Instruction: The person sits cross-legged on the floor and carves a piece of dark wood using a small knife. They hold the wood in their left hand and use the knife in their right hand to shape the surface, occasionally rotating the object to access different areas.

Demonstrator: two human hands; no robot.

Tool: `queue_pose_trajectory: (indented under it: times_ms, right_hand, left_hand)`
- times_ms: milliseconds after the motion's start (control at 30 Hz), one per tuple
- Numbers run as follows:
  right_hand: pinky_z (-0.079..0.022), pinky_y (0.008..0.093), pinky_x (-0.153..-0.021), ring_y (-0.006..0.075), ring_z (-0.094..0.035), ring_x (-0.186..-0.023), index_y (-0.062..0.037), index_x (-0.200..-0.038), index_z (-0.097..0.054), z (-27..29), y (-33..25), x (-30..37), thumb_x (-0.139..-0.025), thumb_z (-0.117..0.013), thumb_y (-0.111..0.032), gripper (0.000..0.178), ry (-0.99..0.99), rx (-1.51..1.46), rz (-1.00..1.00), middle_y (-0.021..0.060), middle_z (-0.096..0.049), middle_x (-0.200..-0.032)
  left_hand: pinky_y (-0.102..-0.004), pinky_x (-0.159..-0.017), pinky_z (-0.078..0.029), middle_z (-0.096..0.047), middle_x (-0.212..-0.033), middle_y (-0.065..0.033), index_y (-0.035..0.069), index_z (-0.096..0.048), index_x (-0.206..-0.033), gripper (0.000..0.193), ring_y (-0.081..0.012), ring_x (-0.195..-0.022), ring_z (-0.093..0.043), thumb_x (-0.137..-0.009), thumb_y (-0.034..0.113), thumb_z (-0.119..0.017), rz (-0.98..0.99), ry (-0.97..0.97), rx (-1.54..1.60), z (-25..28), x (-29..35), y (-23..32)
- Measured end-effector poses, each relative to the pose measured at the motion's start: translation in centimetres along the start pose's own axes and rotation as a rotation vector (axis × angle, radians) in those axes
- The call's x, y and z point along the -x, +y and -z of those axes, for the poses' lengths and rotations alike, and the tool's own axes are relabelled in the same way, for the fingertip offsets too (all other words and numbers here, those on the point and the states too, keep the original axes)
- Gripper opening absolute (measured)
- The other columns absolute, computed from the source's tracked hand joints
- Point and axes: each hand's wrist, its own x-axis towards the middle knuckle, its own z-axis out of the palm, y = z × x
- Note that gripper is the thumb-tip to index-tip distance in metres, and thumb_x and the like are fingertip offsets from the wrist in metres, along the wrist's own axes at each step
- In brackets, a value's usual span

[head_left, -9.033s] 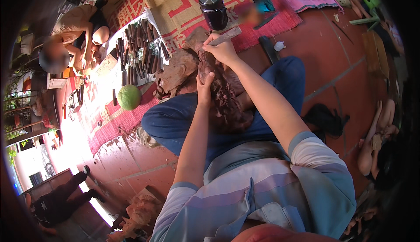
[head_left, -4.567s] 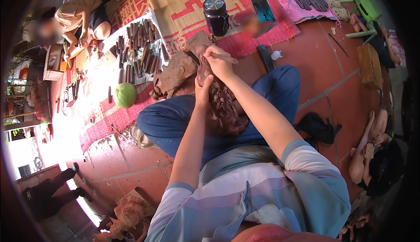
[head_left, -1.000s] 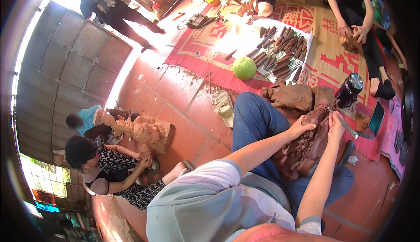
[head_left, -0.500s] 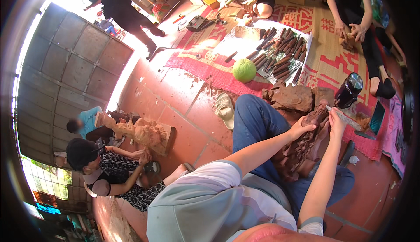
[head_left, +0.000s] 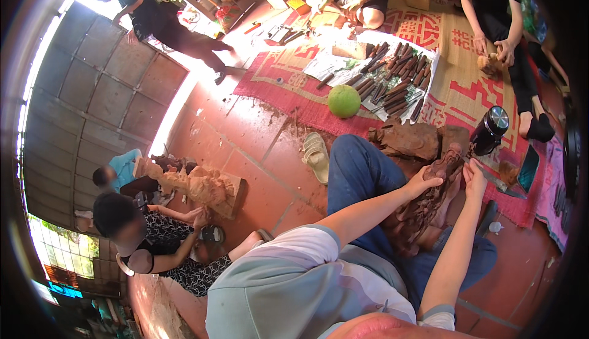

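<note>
A dark brown wood carving [head_left: 412,216] with deep, twisting relief leans across my lap between my jeans-clad legs. My left hand [head_left: 422,183] is closed around its upper part, thumb on the near side. Just right of the carving's top is my right hand [head_left: 475,179], its fingers pinched on a thin grey strip [head_left: 494,181]. The strip slants down to the right past the fingers; whether it is sandpaper or a blade I cannot make out. Beyond the carving sits a rough brown wood block [head_left: 405,139].
A black flask [head_left: 489,129] stands right of the block. Many wooden-handled carving tools [head_left: 392,84] lie on a white sheet, beside a green round fruit [head_left: 344,101]. Left are a sandal [head_left: 316,157], a seated person [head_left: 159,234] and a pale carving [head_left: 205,188]. Other people sit at the far side.
My right hand and the grey strip have shifted slightly down and right, away from the carving's top. My left hand stays on the wood. A standing person at the far left has changed posture.
</note>
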Motion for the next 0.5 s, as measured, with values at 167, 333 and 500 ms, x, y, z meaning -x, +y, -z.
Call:
queue_pose_trajectory:
  times_ms: [167,333,500]
  right_hand:
    - [-0.043,0.0327,-0.094,0.0166,-0.061,-0.104,-0.0080,-0.115,-0.062,-1.5,0.2,0.9,-0.085,-0.071,-0.019,0.033,-0.067,0.091,0.044,0.0041,-0.065,-0.107]
    - [-0.044,0.0331,-0.091,0.0153,-0.061,-0.101,-0.0085,-0.112,-0.062,-0.1,0.4,-0.3,-0.085,-0.070,-0.018,0.030,-0.062,0.005,-0.017,0.0023,-0.064,-0.103]
    - [-0.045,0.0341,-0.090,0.0157,-0.060,-0.102,-0.0091,-0.112,-0.061,-0.8,0.3,0.6,-0.086,-0.070,-0.019,0.029,-0.090,0.037,0.015,0.0019,-0.063,-0.102]
  left_hand:
    - [-0.0328,-0.107,-0.032,-0.046,-0.134,-0.0128,-0.005,-0.033,-0.138,0.089,-0.0183,-0.125,-0.043,-0.076,0.040,-0.078,-0.017,-0.020,0.003,0.4,-0.3,-0.1]
    - [-0.0349,-0.109,-0.028,-0.039,-0.140,-0.0176,-0.005,-0.030,-0.141,0.100,-0.0228,-0.131,-0.037,-0.072,0.049,-0.079,0.004,0.049,-0.126,0.5,-0.6,-0.9]
    - [-0.0359,-0.111,-0.025,-0.035,-0.144,-0.0203,-0.007,-0.029,-0.141,0.103,-0.0256,-0.135,-0.033,-0.071,0.050,-0.079,-0.008,-0.026,-0.042,0.8,-0.9,-1.1]
